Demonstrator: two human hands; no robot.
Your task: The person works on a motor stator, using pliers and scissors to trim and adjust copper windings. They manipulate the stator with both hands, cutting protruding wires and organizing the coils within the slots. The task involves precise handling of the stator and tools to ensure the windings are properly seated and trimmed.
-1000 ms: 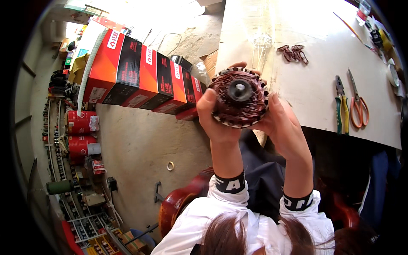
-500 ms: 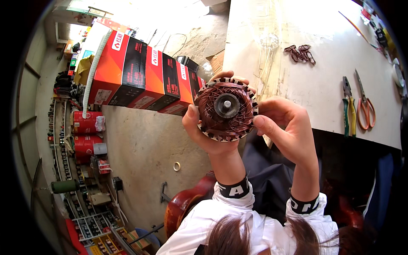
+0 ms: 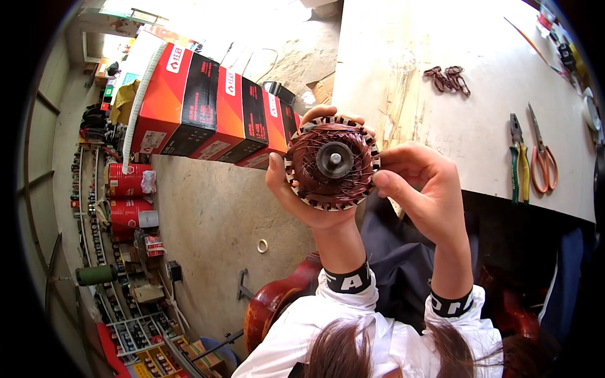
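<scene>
Reddish-brown wire covers the near end of a round, slotted metal motor core (image 3: 333, 163), around a black hub (image 3: 325, 167) and a silvery shaft stub (image 3: 336, 159). It is held in the air, before the worktop's near left corner. The shaft stub points up at the viewer, so the long axis runs nearly along the line of sight and its length is hidden. It is probably heavy for its size and stiff, its windings fragile to nails or knocks; the toothed rim (image 3: 331, 205) or the shaft should give a safer hold than the wire. The left hand (image 3: 310, 211) is clamped round it, thumb at the left, fingers over the far side. The right hand (image 3: 427, 184) has thumb and forefinger at the right of the rim; whether they pinch it I cannot tell.

Beyond, on the pale worktop (image 3: 485, 126), green-and-yellow-handled metal pliers (image 3: 517, 138) and orange-handled metal scissors (image 3: 540, 147) lie toward the near right corner. Farther from the near edge lies a bundle of reddish-brown wire loops (image 3: 449, 79). Red-and-black cardboard boxes (image 3: 205, 107) stand off the left edge.
</scene>
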